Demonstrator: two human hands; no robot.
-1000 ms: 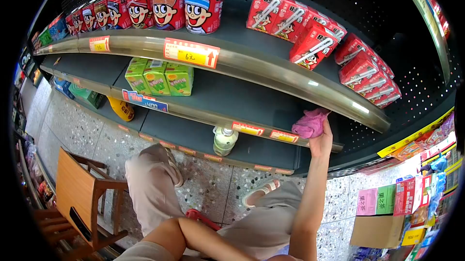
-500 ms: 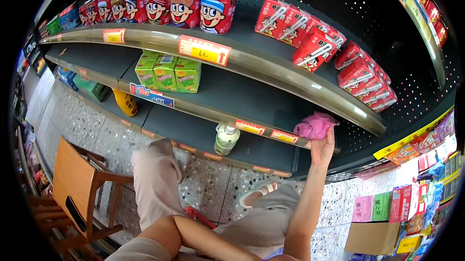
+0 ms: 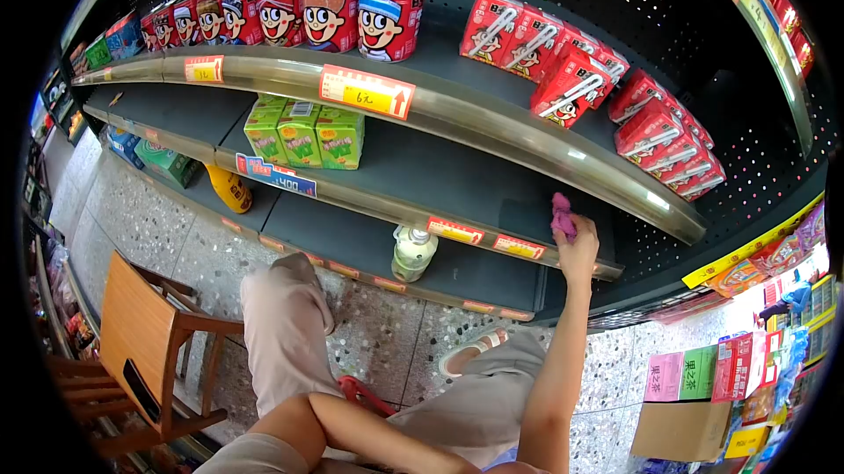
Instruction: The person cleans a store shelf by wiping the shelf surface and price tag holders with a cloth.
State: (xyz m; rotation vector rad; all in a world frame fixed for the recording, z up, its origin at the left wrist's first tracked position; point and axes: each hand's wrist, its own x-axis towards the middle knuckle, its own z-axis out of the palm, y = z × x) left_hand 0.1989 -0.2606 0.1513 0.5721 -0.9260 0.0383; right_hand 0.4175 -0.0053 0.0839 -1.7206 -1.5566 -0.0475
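A crumpled pink cloth (image 3: pixel 563 216) is held in my right hand (image 3: pixel 578 250), whose fingers are closed around it at the right end of the middle shelf (image 3: pixel 422 177). The cloth is bunched against the dark shelf surface, and a darker patch shows just left of it. My left forearm lies across my lap at the bottom of the view, but my left hand is hidden. Green drink cartons (image 3: pixel 303 134) stand farther left on the same shelf.
Red cans (image 3: pixel 389 17) and red cartons (image 3: pixel 571 85) stand on the upper shelf. A bottle (image 3: pixel 413 252) and a yellow bottle (image 3: pixel 229 187) are on the bottom shelf. A wooden chair (image 3: pixel 141 324) stands lower left; a cardboard box (image 3: pixel 679 430) is lower right.
My right hand has turned and shifted slightly, and the pink cloth has gone from spread out to narrow and bunched. The camera view has moved a little.
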